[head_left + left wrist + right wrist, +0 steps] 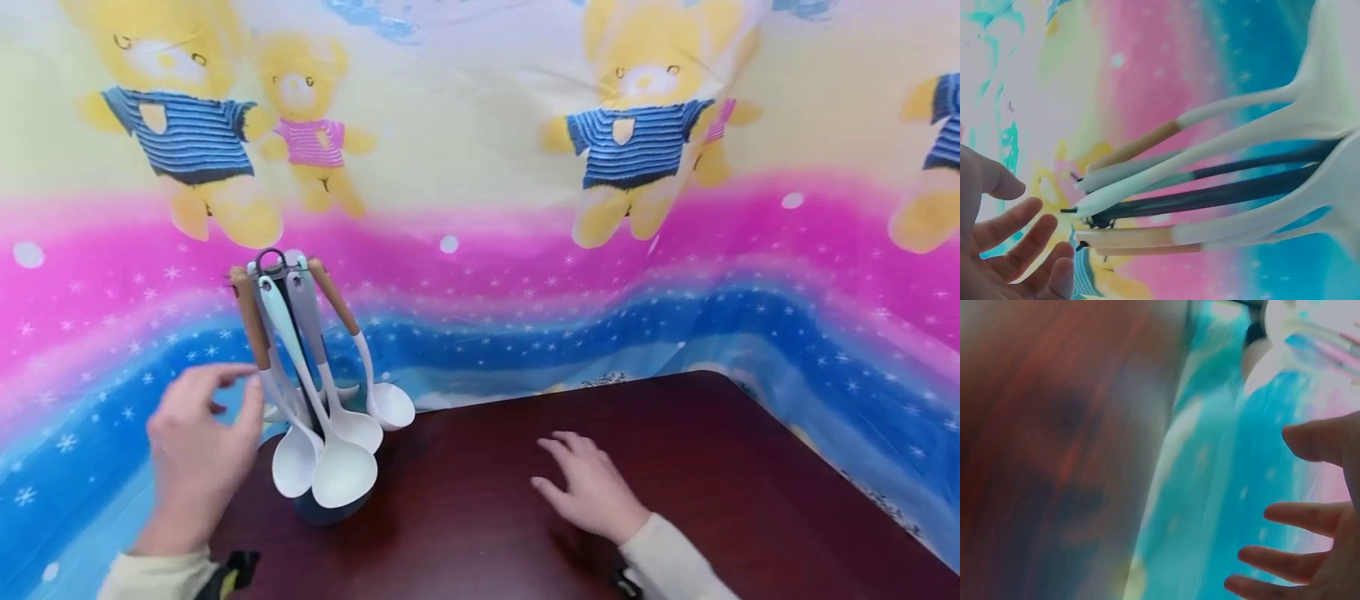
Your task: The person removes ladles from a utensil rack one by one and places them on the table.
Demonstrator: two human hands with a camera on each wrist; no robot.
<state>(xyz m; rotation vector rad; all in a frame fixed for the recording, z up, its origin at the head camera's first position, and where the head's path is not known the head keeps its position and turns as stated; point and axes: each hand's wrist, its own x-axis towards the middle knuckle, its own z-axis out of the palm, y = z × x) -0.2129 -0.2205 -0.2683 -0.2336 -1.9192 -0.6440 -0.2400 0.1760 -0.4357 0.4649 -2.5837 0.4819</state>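
— Start with the hand nearest the camera. How is the left one held?

— The left hand (197, 446) is raised off the table (675, 467), wrist low and fingers (1007, 226) pointing up and away. They are spread and only loosely bent, gripping nothing. A pale sleeve (153, 575) covers the forearm below it.

— What is closest to it?

— The utensil rack (315, 379), just past its fingertips and a little to the right. The forefinger and thumb sit right beside a brown-handled white ladle (281, 417) hanging on the near side; from the head view I cannot tell whether they touch it. The left wrist view shows a gap between the fingers and the handle ends.

— And what hangs on the rack?

— Several white spoons and ladles with brown, grey and pale mint handles, hung from a dark ring at the top, bowls down. The dark base (330, 504) stands on the table's far left corner.

— The right hand?

— The right hand (588, 487) lies low over the tabletop, palm down, fingers (1297, 515) straight and fanned, pointing toward the rack. It holds nothing; the rack is well off to its left. Whether the palm rests on the wood, I cannot tell.

— Beyond both hands?

— A cloth backdrop (487, 208) with yellow bears over pink and blue bands.
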